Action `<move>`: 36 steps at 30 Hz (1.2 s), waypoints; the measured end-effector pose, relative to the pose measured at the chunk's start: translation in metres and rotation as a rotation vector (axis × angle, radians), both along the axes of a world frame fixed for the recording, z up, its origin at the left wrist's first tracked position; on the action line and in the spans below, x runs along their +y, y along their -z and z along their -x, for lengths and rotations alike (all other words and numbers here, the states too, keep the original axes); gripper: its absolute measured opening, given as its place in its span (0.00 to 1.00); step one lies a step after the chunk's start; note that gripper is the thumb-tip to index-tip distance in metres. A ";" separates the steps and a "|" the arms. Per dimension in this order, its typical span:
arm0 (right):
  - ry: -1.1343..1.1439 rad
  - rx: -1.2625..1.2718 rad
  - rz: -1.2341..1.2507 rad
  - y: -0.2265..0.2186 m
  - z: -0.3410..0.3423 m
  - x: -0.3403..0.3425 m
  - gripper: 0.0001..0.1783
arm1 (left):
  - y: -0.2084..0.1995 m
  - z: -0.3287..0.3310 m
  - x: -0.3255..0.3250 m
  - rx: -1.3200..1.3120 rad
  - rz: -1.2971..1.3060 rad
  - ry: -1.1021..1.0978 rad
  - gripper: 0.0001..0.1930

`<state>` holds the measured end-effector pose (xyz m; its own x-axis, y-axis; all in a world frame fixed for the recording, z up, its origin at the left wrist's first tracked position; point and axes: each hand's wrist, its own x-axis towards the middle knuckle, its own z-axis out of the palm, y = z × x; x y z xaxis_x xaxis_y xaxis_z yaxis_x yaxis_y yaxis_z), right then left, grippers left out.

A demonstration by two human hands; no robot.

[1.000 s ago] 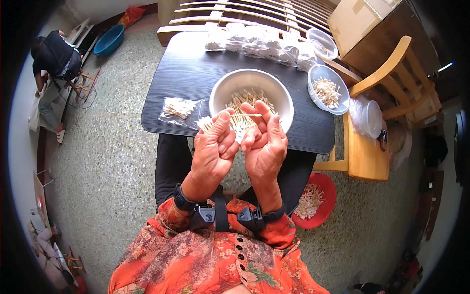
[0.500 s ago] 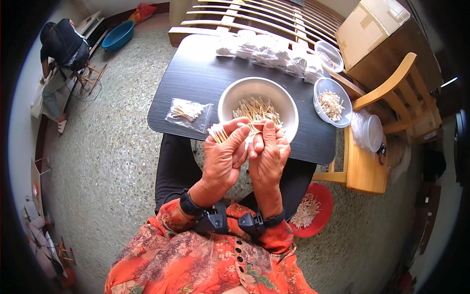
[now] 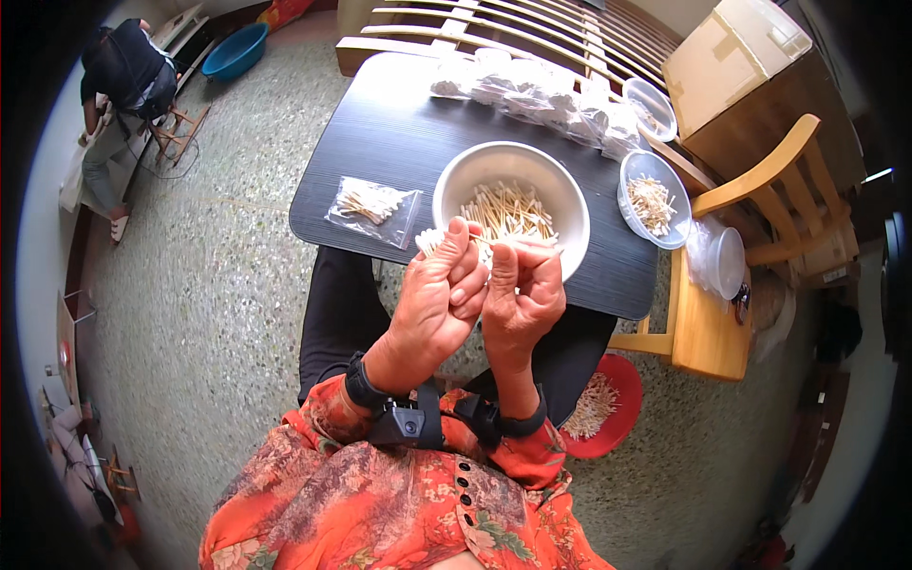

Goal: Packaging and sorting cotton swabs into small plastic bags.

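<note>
My left hand point(image 3: 432, 294) is closed around a bunch of cotton swabs point(image 3: 429, 241), whose white tips stick out past the fingers on the left. Close beside it, my right hand point(image 3: 522, 309) is closed in a pinch at a cotton swab point(image 3: 483, 243) that shows between the two thumbs; the fingers partly hide it. Both hands are over the near rim of a large white bowl point(image 3: 560, 180). Inside the bowl lies a heap of loose cotton swabs point(image 3: 508, 207). Left of the bowl, a clear zip bag point(image 3: 391, 231) holds more swabs.
The dark table point(image 3: 366, 123) carries a row of filled plastic bags point(image 3: 537, 95) at its far edge. A clear tub of swabs point(image 3: 628, 204) stands at the right, near a wooden chair point(image 3: 708, 332). A red basin point(image 3: 622, 418) sits on the floor. Another person point(image 3: 133, 71) sits far left.
My hands have shifted slightly, and the right fingers have curled in more. The swab stretched between the hands is now less visible. The whole view has moved a little.
</note>
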<state>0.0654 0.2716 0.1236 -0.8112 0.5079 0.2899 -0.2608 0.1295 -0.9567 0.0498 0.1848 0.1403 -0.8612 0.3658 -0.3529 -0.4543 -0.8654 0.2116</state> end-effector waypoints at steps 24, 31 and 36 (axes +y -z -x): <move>-0.359 -0.578 -1.245 -0.005 0.059 0.024 0.10 | 0.017 0.026 -0.039 0.023 -0.106 -0.124 0.13; -0.368 -0.590 -1.199 0.003 0.060 0.031 0.11 | 0.014 0.024 -0.037 -0.004 -0.096 -0.087 0.14; -0.433 -0.498 -0.628 -0.006 0.060 0.046 0.10 | 0.009 0.022 -0.031 -0.009 -0.034 -0.091 0.13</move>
<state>0.0049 0.3172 0.1294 -0.9997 -0.0031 -0.0246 0.0167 0.6517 -0.7583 0.0277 0.1535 0.1308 -0.8883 0.2978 -0.3497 -0.3750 -0.9099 0.1775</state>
